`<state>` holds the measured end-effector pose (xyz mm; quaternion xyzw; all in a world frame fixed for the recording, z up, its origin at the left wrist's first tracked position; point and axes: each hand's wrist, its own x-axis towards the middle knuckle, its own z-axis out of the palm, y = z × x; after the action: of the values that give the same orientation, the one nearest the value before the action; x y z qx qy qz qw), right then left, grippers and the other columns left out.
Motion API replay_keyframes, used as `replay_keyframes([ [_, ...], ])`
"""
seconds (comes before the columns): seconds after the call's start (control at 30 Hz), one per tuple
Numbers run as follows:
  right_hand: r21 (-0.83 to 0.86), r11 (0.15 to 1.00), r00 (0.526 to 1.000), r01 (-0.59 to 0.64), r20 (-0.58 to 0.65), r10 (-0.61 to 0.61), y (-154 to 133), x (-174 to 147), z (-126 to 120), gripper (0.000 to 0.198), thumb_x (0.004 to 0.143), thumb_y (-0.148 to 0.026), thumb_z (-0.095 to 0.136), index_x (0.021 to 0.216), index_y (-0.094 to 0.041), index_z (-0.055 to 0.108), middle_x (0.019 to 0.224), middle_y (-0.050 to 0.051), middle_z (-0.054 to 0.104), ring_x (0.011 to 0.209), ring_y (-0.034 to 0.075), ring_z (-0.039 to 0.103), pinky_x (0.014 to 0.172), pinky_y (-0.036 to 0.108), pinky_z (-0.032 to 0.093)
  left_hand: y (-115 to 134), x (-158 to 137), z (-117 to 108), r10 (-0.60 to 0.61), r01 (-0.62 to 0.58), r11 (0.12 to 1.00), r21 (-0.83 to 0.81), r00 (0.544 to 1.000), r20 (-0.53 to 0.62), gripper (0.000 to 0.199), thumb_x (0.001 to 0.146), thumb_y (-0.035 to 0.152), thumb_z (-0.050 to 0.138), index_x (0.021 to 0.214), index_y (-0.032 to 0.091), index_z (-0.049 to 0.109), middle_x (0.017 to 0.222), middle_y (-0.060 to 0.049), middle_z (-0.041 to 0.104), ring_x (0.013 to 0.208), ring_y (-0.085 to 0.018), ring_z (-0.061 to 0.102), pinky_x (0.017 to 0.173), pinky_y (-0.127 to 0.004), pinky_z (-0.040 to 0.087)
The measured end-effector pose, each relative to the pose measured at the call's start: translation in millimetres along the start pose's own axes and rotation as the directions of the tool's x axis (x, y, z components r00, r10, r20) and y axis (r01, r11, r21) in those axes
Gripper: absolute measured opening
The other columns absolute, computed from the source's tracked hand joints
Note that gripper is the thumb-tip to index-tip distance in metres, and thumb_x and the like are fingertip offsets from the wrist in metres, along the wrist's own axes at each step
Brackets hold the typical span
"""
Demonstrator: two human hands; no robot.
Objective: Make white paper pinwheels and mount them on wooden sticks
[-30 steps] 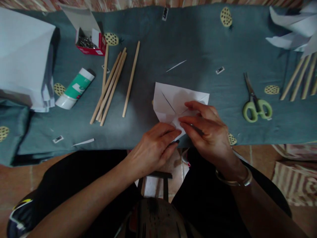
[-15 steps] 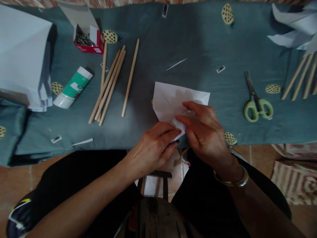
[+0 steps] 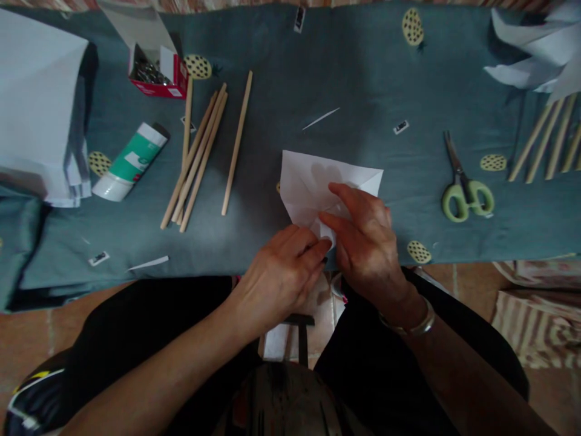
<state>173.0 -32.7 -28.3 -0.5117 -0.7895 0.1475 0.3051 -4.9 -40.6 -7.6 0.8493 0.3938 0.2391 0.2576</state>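
White paper [image 3: 305, 181] was spread just beyond the left hand [image 3: 287, 263], its near corner was pinched there, its surface was touched by the right hand [image 3: 367, 239], whose grip could not be told, scissors [image 3: 467, 197] were laid rightward of that hand.

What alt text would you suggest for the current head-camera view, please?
A person's left hand holds white paper by its near corner while the right hand touches it, over a patterned tablecloth; wooden sticks and a tube lie left, scissors right.
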Motion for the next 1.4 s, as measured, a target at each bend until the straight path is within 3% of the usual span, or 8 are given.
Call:
replay_keyframes([
  [0.2, -0.005, 1.0, 1.0, 0.02, -0.019, -0.02, 0.2, -4.8, -0.1, 0.031, 0.095, -0.014, 0.048, 0.114, -0.03, 0.065, 0.14, 0.005, 0.059, 0.131, 0.03, 0.052, 0.107, 0.056, 0.043, -3.7, -2.0, 2.6, 0.029, -0.029, 0.999, 0.029, 1.0, -0.01, 0.018, 0.094, 0.015, 0.053, 0.106, 0.008, 0.065, 0.087, -0.009, 0.065, 0.082, -0.019, 0.06, 0.071, -0.033, 0.057],
  [0.33, 0.073, 0.997, 1.0, 0.008, 0.004, -0.008, 1.4, -0.3, -14.2, 0.043, 0.093, -0.011, 0.046, 0.125, -0.034, 0.062, 0.142, 0.003, 0.056, 0.131, 0.028, 0.052, 0.109, 0.053, 0.043, -5.1, -3.5, 3.9, 0.031, -0.031, 0.999, 0.042, 0.999, -0.016, 0.02, 0.095, 0.015, 0.053, 0.11, 0.008, 0.063, 0.091, -0.01, 0.066, 0.084, -0.019, 0.062, 0.073, -0.035, 0.057],
  [0.47, 0.026, 1.0, 0.999, -0.007, 0.039, 0.006, 2.3, 5.8, -24.7, 0.047, 0.092, -0.01, 0.045, 0.128, -0.036, 0.06, 0.141, 0.003, 0.056, 0.13, 0.028, 0.052, 0.108, 0.054, 0.044, -5.1, -3.0, 4.2, 0.041, -0.04, 0.998, 0.055, 0.999, -0.015, 0.02, 0.095, 0.015, 0.053, 0.11, 0.007, 0.063, 0.091, -0.01, 0.066, 0.084, -0.02, 0.062, 0.073, -0.034, 0.058],
  [0.73, -0.09, 0.993, 0.997, 0.081, 0.019, -0.079, 4.4, -1.3, -2.7, 0.032, 0.095, -0.013, 0.046, 0.117, -0.024, 0.066, 0.14, 0.009, 0.056, 0.131, 0.031, 0.051, 0.109, 0.053, 0.044, -3.1, -0.8, 3.1, 0.035, -0.035, 0.998, 0.056, 0.999, -0.002, 0.019, 0.095, 0.016, 0.053, 0.106, 0.008, 0.065, 0.09, -0.01, 0.066, 0.083, -0.019, 0.061, 0.072, -0.033, 0.057],
  [0.93, -0.052, 0.998, 0.995, 0.041, 0.093, -0.036, 1.4, 4.9, -10.6, 0.035, 0.094, -0.013, 0.043, 0.116, -0.026, 0.067, 0.147, 0.007, 0.051, 0.137, 0.029, 0.047, 0.112, 0.052, 0.042, -4.4, -0.4, 2.1, 0.027, -0.029, 0.996, 0.084, 0.999, 0.025, 0.018, 0.094, 0.018, 0.055, 0.105, 0.008, 0.066, 0.091, -0.01, 0.066, 0.085, -0.02, 0.062, 0.076, -0.035, 0.056],
  [1.03, -0.001, 1.0, 0.995, -0.001, 0.1, 0.001, 4.0, 16.0, -23.9, 0.043, 0.094, -0.011, 0.039, 0.129, -0.024, 0.06, 0.147, 0.009, 0.053, 0.137, 0.026, 0.048, 0.113, 0.049, 0.043, -5.1, 0.2, 2.3, 0.056, -0.058, 0.988, 0.14, 0.998, 0.022, 0.019, 0.094, 0.019, 0.055, 0.106, 0.009, 0.066, 0.091, -0.009, 0.067, 0.084, -0.02, 0.061, 0.074, -0.035, 0.055],
  [1.17, -0.088, 0.992, 0.993, -0.089, 0.065, 0.095, 18.9, 31.1, -32.4, 0.047, 0.097, -0.015, 0.039, 0.142, -0.014, 0.049, 0.144, 0.015, 0.056, 0.138, 0.028, 0.049, 0.117, 0.052, 0.039, -4.0, 1.6, -1.1, 0.105, -0.105, 0.968, 0.228, 0.994, 0.015, 0.017, 0.094, 0.017, 0.055, 0.104, 0.01, 0.066, 0.09, -0.009, 0.067, 0.083, -0.021, 0.061, 0.07, -0.034, 0.051],
  [1.4, -0.182, 0.978, 0.987, -0.105, 0.101, 0.125, 23.6, 26.6, -38.8, 0.042, 0.1, -0.026, 0.04, 0.139, -0.022, 0.054, 0.127, 0.012, 0.068, 0.117, 0.034, 0.063, 0.102, 0.055, 0.05, -26.1, 3.1, -21.0, 0.109, -0.086, 0.943, 0.322, 0.992, -0.055, 0.018, 0.092, 0.014, 0.055, 0.106, 0.015, 0.067, 0.098, -0.009, 0.068, 0.087, -0.022, 0.059, 0.074, -0.037, 0.051],
])
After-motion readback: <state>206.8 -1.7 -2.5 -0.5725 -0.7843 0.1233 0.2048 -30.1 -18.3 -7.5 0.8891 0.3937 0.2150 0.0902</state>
